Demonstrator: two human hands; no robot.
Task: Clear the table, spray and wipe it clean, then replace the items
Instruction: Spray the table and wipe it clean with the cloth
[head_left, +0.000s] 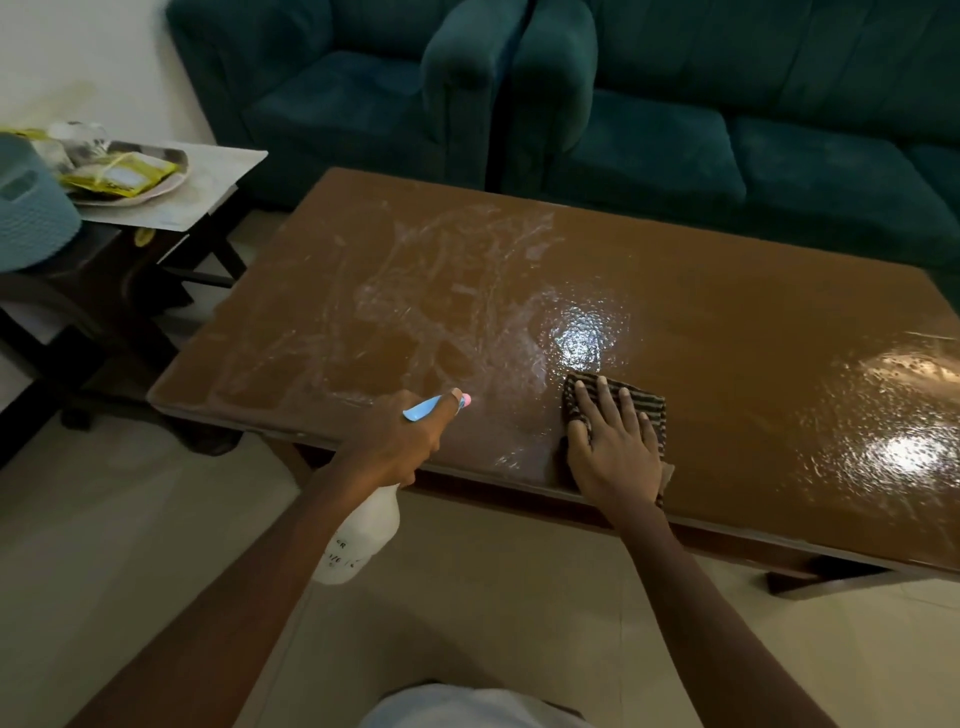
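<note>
Brown table (701, 312), wet and streaked; two teal sofas (337, 104) behind. Your left hand (395, 441) grips one white spray bottle (363, 535) over its near edge; your right hand (613, 447), fingers straight, presses one striped cloth (647, 410) on the top. Bottle lettering unreadable. One side table (218, 171) left holds yellow packets (119, 174).

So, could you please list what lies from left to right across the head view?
Blue basket → plate of yellow packets → spray bottle held by the left hand → striped cloth pressed under the right hand.
</note>
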